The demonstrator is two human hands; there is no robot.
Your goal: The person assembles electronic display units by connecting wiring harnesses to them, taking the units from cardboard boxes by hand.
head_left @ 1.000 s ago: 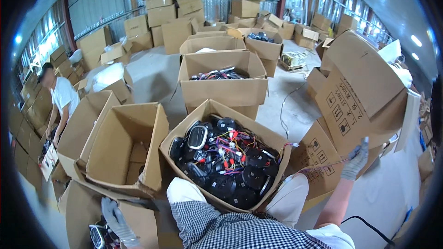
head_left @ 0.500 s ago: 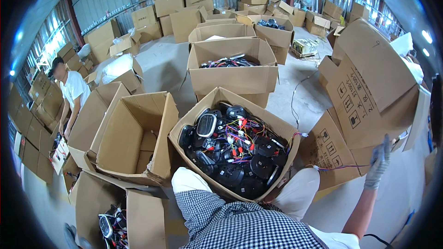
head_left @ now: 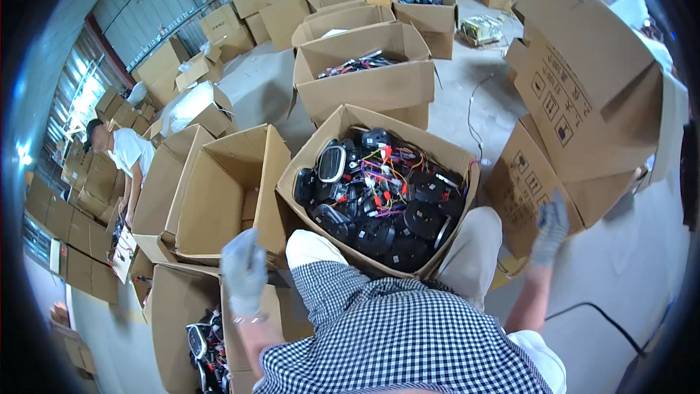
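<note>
My left hand, in a pale glove, is raised between the lower left box and my knee. Its fingers point up, slightly blurred, with nothing visible in them. My right hand, in a grey glove, is held up in front of a tilted carton, fingers apart and holding nothing that I can see. Between my legs stands an open cardboard box, tilted toward me. It is full of round black parts with colored wires and red and white connectors. An oval silver-rimmed unit lies on top.
An open carton stands to the left. The lower left box holds more wired parts. Ahead, a row of cartons begins with one of wires. A tall flapped carton leans at right. A co-worker bends at far left.
My left hand has risen from the lower left edge toward the middle. My right hand has come inward and lower. The cable near it no longer shows there. The view has tilted down.
</note>
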